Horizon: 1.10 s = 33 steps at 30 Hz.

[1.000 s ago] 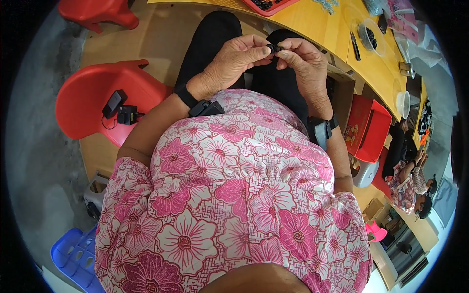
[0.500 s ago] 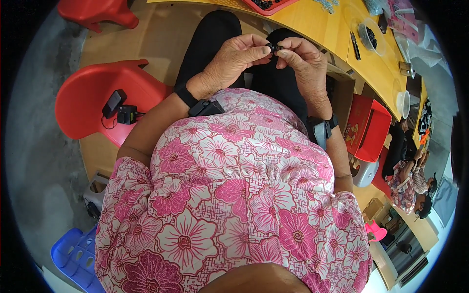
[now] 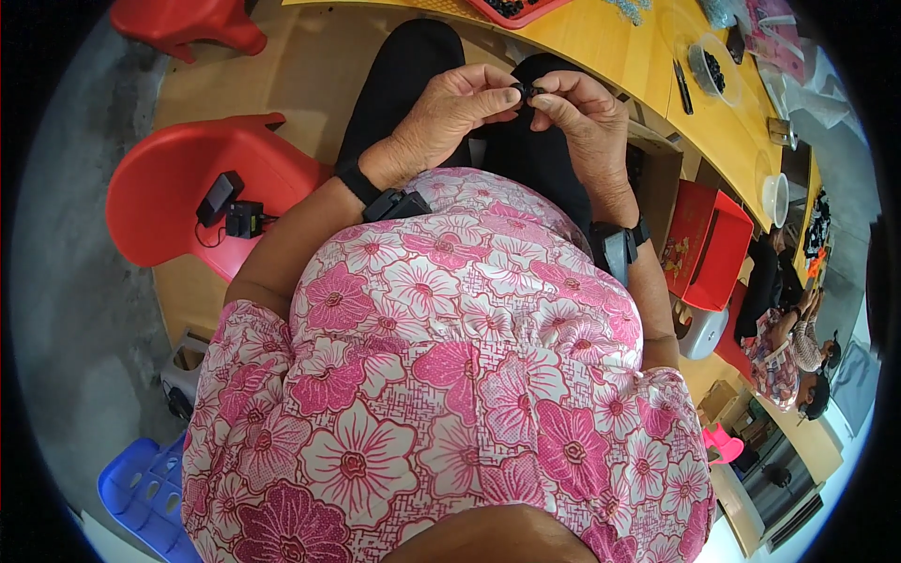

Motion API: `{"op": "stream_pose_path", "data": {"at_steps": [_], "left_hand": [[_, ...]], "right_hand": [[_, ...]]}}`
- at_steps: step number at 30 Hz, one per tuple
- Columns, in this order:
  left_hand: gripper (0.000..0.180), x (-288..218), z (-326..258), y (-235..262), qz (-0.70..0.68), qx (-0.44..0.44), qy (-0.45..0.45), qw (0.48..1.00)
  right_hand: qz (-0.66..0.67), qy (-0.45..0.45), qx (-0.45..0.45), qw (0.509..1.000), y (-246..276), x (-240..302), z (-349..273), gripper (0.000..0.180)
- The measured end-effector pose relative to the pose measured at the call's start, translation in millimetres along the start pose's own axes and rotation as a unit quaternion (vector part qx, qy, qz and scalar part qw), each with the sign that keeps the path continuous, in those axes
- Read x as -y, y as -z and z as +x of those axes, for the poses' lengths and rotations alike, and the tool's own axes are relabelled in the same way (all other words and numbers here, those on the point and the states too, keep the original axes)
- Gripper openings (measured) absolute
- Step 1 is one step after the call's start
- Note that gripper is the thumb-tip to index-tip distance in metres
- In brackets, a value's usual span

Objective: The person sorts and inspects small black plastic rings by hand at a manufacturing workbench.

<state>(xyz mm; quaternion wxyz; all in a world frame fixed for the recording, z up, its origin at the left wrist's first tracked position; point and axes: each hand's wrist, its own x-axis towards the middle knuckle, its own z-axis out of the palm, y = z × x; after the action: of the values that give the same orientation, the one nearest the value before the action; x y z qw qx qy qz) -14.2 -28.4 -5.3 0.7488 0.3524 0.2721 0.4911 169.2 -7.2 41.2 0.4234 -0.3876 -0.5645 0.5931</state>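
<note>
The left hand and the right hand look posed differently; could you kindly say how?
The left hand points its thumb rightward; the right hand points its thumb leftward and upward. The left hand's forearm slants more than the right hand's. Both pinch a small black item.

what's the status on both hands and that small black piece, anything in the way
Left hand and right hand pinching small black piece. Piece partly hidden, details unclear. Nothing visibly blocking either hand.

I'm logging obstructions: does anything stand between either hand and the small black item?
Nothing visible does: the left hand and right hand both pinch the small black item directly with thumb and fingers. The yellow table lies ahead, not between them.
</note>
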Motion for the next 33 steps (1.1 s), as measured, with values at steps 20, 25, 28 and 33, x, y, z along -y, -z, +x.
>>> {"op": "stream_pose_path", "data": {"at_steps": [20,25,28,33], "left_hand": [[0.018,-3,2,0,0.106,-0.012,-0.006,0.994],[0.02,3,2,2,0.022,-0.012,0.01,1.0],[0.021,4,1,2,-0.016,-0.007,0.024,1.0],[0.022,5,-1,5,-0.016,-0.006,0.03,0.999]], "right_hand": [[-0.087,0.026,-0.002,0.996,0,2,1,0.009],[-0.105,0.069,-0.045,0.991,-8,-2,-3,0.008],[-0.12,0.106,-0.05,0.986,-12,-4,-6,0.008],[-0.107,0.083,-0.003,0.991,-5,-2,-4,0.008]]}}
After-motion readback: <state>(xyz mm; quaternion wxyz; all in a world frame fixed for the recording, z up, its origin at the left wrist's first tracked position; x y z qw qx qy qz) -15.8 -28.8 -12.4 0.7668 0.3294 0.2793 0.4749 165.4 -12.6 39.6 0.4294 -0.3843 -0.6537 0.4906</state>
